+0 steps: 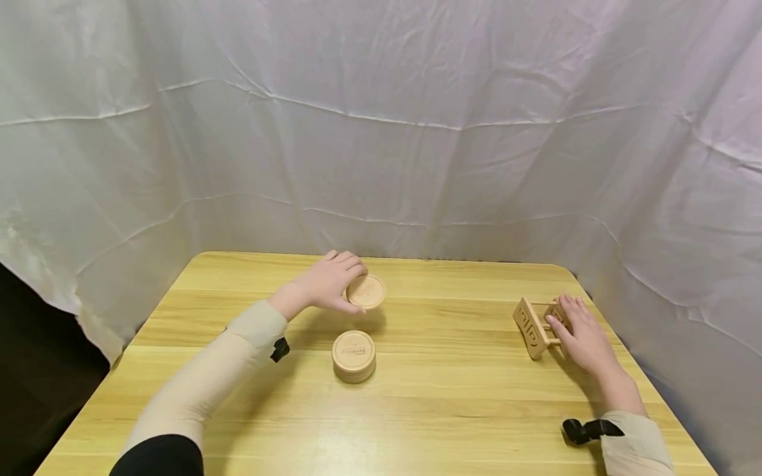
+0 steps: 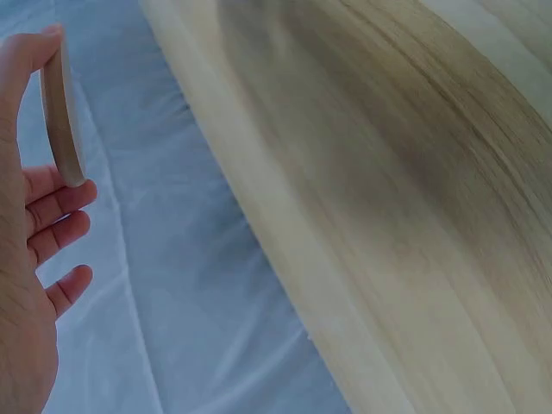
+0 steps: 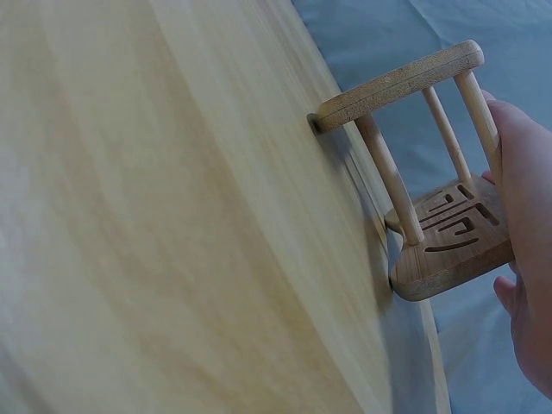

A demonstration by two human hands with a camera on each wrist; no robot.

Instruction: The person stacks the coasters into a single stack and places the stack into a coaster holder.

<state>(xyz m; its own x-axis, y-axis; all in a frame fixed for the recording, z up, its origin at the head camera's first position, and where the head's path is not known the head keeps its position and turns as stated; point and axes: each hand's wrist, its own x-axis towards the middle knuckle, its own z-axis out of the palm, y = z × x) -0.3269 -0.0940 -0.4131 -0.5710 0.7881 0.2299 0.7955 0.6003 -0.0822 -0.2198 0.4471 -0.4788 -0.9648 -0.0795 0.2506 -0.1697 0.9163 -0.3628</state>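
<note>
Between thumb and fingers my left hand (image 1: pixel 332 281) pinches a round wooden coaster (image 1: pixel 366 292) by its edge, raised over the table. The left wrist view shows that coaster (image 2: pixel 60 116) edge-on. Nearer to me stands a short stack of round wooden coasters (image 1: pixel 354 357), the top one bearing printed lettering. At the right, my right hand (image 1: pixel 586 334) holds a wooden coaster rack (image 1: pixel 532 328) with cut-out end panels joined by round rods. In the right wrist view the rack (image 3: pixel 453 237) touches the tabletop; the thumb lies along a rod, and the other fingers are partly hidden.
The light wooden table (image 1: pixel 440 423) has rounded far corners. White cloth (image 1: pixel 417 165) hangs behind it and along both sides. Black camera mounts sit on both wrists, and a dark gap (image 1: pixel 42 370) shows at the lower left.
</note>
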